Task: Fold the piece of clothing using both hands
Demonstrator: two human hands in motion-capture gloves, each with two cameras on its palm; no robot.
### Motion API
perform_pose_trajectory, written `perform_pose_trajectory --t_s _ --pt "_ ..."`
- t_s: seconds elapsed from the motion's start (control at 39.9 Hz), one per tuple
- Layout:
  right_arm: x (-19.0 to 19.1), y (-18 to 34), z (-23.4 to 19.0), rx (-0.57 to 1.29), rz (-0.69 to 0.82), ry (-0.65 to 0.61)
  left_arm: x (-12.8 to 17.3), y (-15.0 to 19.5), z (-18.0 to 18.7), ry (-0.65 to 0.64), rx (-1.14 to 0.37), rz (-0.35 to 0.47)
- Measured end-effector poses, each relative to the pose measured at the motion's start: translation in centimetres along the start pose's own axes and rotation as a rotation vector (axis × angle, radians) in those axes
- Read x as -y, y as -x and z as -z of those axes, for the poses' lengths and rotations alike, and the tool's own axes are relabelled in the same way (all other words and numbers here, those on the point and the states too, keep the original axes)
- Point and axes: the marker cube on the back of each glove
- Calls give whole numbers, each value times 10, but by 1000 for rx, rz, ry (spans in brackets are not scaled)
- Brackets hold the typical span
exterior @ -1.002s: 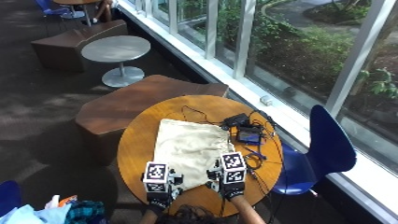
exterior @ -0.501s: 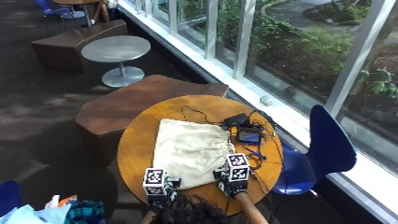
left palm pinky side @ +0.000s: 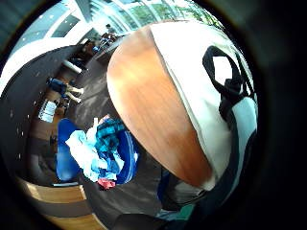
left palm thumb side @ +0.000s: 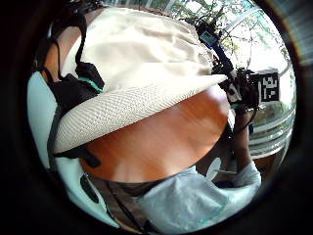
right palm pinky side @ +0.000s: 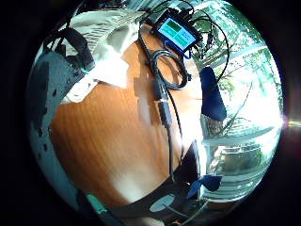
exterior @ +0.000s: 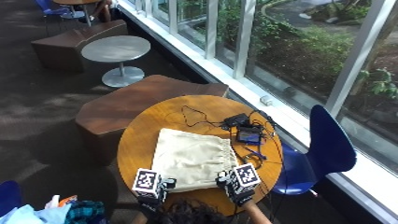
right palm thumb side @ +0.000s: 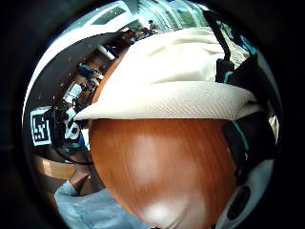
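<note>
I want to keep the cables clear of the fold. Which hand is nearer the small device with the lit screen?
The right hand. It grips the cream garment's near corner on the device's side; the left hand holds the opposite near corner, farther away.

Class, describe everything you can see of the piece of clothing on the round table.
The piece of clothing is cream, of finely ribbed cloth, lying spread and mostly flat on the round wooden table, gathered into small creases along its side nearest the cables. Its near edge is a thick hem. The left hand and right hand grip the hem's two near corners.
</note>
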Motion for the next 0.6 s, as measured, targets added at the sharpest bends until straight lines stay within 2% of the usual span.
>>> perform_pose_trajectory --t_s 0.13,0.28,0.35,0.43,0.53,0.6 --pt "-23 6 38 129 39 66 -17 5 43 86 -72 -87" --pt "-3 0 71 270 50 140 4 13 80 145 -56 -140" --pt "28 -7 84 306 -2 130 33 17 85 195 -55 -134" --pt "76 -13 89 320 -79 165 77 26 80 266 -37 -109" --pt "148 -20 68 272 -160 254 146 42 44 368 31 -52" --pt "191 -25 33 188 -199 330 182 53 7 465 68 -12"
